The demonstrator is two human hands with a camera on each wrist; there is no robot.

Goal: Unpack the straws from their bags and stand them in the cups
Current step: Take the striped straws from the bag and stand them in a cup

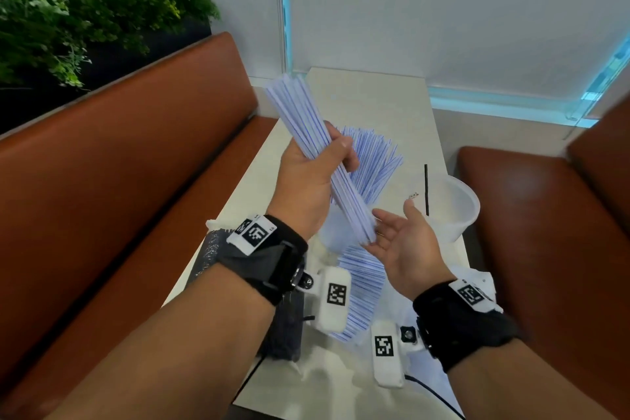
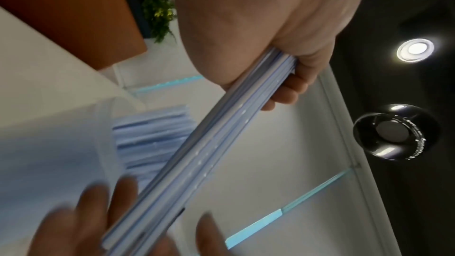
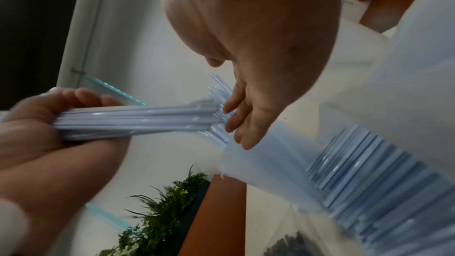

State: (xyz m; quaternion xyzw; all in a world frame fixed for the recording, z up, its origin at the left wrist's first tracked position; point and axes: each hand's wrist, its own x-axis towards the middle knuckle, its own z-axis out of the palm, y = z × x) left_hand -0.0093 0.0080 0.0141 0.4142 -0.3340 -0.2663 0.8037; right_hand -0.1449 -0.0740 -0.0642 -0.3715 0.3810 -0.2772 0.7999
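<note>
My left hand [image 1: 332,155] grips a thick bundle of white, blue-striped wrapped straws [image 1: 318,153] and holds it tilted above the table. My right hand [image 1: 392,233] is open, palm up, with its fingertips against the bundle's lower end. In the right wrist view the straight fingers [image 3: 236,122] meet the bundle's tips [image 3: 138,120]. Behind the bundle a clear cup [image 1: 335,232] holds a fan of the same straws [image 1: 373,164]. A second clear cup [image 1: 456,208] at the right holds one black straw [image 1: 426,187]. A bag of striped straws [image 1: 361,290] lies under my wrists.
A dark bag [image 1: 284,331] lies at the table's near left corner. Crumpled clear plastic [image 1: 477,283] sits at the near right. Brown bench seats [image 1: 136,181] flank the narrow white table [image 1: 368,102]. Plants [image 1: 85,10] stand behind the left bench.
</note>
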